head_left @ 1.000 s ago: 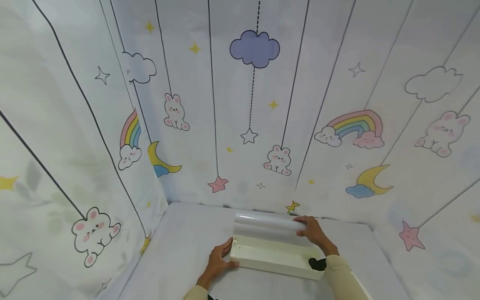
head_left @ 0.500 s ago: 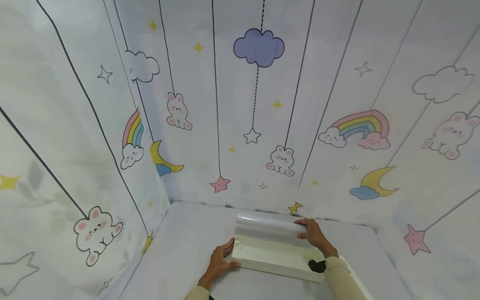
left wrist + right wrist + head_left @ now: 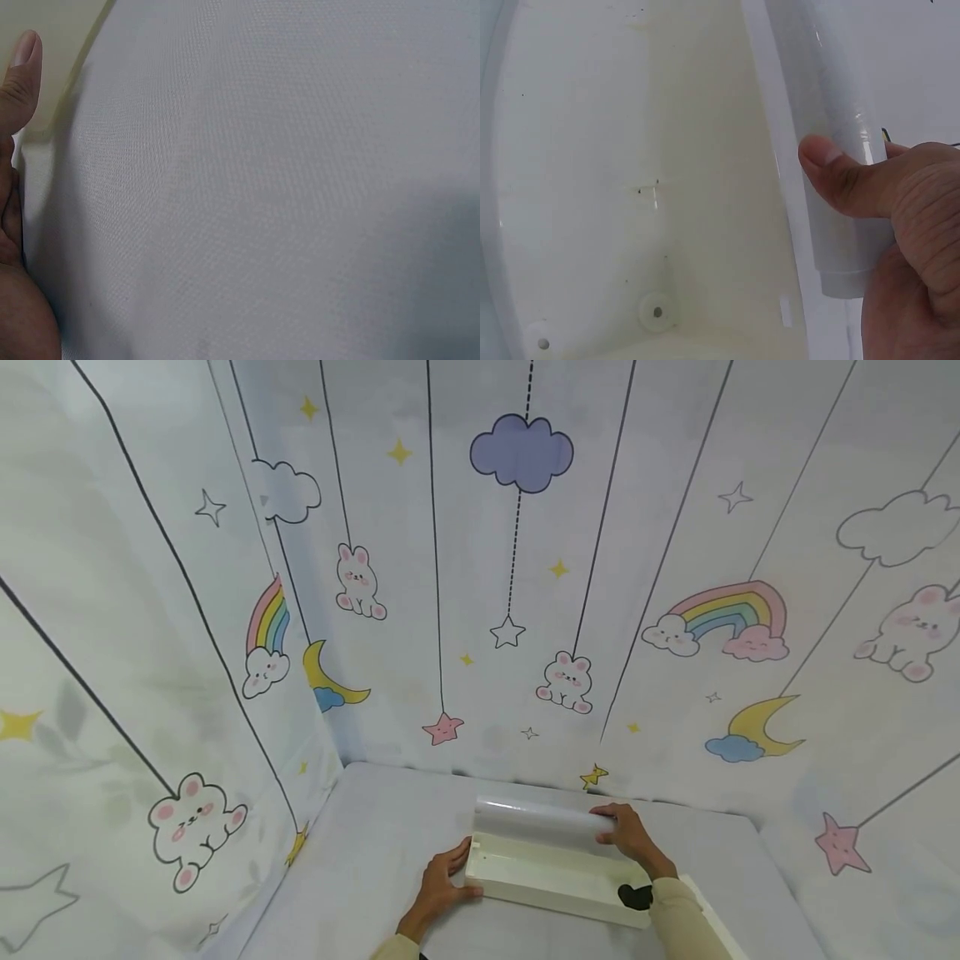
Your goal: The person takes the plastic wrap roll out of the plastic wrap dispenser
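A long cream box (image 3: 555, 877), hollow and uncovered on top, lies on the white-covered table. My left hand (image 3: 441, 889) grips its left end, thumb at the front corner and fingers round the end. In the left wrist view the thumb (image 3: 22, 82) lies against the cream wall. Just behind the box is a roll of cling film (image 3: 536, 818), roughly parallel to it. My right hand (image 3: 630, 839) holds the roll's right end. The right wrist view shows its thumb (image 3: 840, 176) across the film, near the protruding core end (image 3: 845, 285).
A long cream strip (image 3: 712, 914) lies right of the box, partly hidden by the right sleeve (image 3: 686, 918). A dark piece (image 3: 635, 896) shows at the right wrist, over the box's right end. Behind the table (image 3: 397, 810) stands a printed fabric wall (image 3: 450, 568).
The roll and my right hand have come slightly nearer to the box's back edge. My left hand keeps its hold on the box, and the head view has shifted a little.
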Demonstrator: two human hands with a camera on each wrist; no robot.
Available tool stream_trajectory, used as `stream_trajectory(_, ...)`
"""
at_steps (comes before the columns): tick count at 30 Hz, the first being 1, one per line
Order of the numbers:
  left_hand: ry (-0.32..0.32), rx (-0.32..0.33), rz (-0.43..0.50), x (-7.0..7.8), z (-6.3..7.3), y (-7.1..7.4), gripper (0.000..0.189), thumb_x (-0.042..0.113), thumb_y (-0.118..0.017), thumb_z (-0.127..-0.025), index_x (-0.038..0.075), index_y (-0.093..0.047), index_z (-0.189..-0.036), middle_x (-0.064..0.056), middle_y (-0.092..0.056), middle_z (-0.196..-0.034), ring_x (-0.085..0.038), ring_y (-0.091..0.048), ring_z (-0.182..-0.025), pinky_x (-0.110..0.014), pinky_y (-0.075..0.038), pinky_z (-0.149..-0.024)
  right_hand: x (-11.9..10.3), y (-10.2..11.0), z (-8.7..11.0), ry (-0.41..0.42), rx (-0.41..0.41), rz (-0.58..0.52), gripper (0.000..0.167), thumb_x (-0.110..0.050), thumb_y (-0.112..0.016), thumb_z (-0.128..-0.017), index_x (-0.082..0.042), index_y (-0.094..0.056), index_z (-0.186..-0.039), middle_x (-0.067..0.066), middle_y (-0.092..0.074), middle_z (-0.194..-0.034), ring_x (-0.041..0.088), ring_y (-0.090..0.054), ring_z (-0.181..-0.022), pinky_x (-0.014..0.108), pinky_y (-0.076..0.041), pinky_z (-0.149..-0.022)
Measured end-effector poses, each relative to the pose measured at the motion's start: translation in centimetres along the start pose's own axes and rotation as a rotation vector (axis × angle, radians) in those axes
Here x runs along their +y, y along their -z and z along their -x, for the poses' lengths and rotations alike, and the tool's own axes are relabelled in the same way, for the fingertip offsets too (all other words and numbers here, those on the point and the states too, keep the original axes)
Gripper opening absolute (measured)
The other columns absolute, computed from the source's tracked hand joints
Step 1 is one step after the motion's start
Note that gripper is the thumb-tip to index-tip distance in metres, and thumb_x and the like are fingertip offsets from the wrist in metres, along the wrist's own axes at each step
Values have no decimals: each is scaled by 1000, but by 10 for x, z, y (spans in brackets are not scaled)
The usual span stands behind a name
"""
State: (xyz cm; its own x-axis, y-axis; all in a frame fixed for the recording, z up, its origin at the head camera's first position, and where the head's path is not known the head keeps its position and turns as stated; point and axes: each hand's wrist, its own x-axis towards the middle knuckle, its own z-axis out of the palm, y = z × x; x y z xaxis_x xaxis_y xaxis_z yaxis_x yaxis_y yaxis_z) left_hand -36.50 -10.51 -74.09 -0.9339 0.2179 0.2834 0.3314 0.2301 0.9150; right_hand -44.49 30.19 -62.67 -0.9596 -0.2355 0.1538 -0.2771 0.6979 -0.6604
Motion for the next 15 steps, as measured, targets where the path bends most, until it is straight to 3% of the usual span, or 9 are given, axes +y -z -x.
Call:
stream_trajectory(4, -23, 5, -25, 2, 1, 1, 106, 26, -102, -75, -7, -48, -159, -19, -57, -156, -25, -55, -150, -16, -33, -125, 5, -2, -1, 9, -9, -16, 46, 10, -93, -73, 8, -79, -117, 28, -78, -121, 49, -72, -115, 51, -60, -95)
stream_trajectory(11, 77, -1, 3, 8, 1, 0, 106, 21, -102, -73, -4, -47, -161, -15, -56, -158, -24, -52, -151, -11, -27, -123, 14, -4, -2, 61, -11, -11, 47, 9, -93, -72, 10, -78, -117, 28, -78, -115, 45, -73, -106, 45, -61, -88)
stream_trajectory(15, 97, -7, -8, 9, 0, 0, 107, 23, -102, -74, -4, -46, -161, -13, -57, -158, -22, -51, -152, -12, -26, -124, 18, -6, -2, 99, 3, -9, 48, 11, -93, -70, 12, -78, -115, 29, -78, -111, 42, -73, -100, 38, -59, -83)
